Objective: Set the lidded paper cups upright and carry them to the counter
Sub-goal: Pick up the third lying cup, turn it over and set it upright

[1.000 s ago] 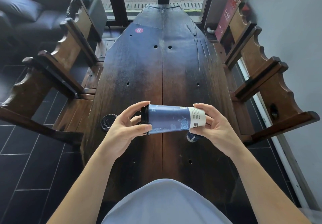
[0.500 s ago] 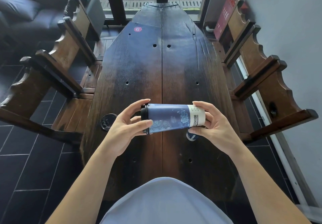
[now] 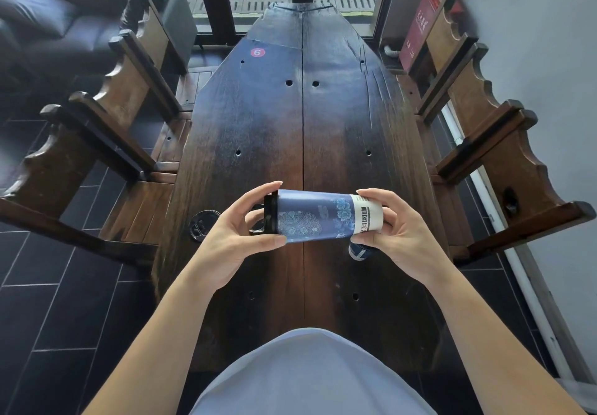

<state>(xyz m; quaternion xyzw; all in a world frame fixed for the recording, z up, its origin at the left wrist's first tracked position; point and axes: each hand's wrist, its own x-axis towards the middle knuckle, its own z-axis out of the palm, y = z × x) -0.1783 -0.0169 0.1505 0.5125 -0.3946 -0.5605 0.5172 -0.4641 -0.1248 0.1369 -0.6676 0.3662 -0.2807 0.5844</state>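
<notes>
A tall blue paper cup (image 3: 318, 216) with a white base band and a black lid lies sideways in the air above the dark wooden table (image 3: 303, 130). My left hand (image 3: 239, 237) grips its lidded end, which points left. My right hand (image 3: 392, 233) holds the white base end. Under my right hand a second blue cup (image 3: 358, 251) rests on the table, mostly hidden. A black lid (image 3: 202, 224) lies flat near the table's left edge.
Heavy wooden chairs flank the table, one pair at left (image 3: 106, 130) and another at right (image 3: 484, 130). A red round sticker (image 3: 257, 52) marks the far tabletop. A dark sofa (image 3: 64, 27) stands back left; a glass window wall closes the far end.
The cup has turned slightly about its long axis in my hands, showing more of its floral print. Both hands keep their hold in nearly the same place.
</notes>
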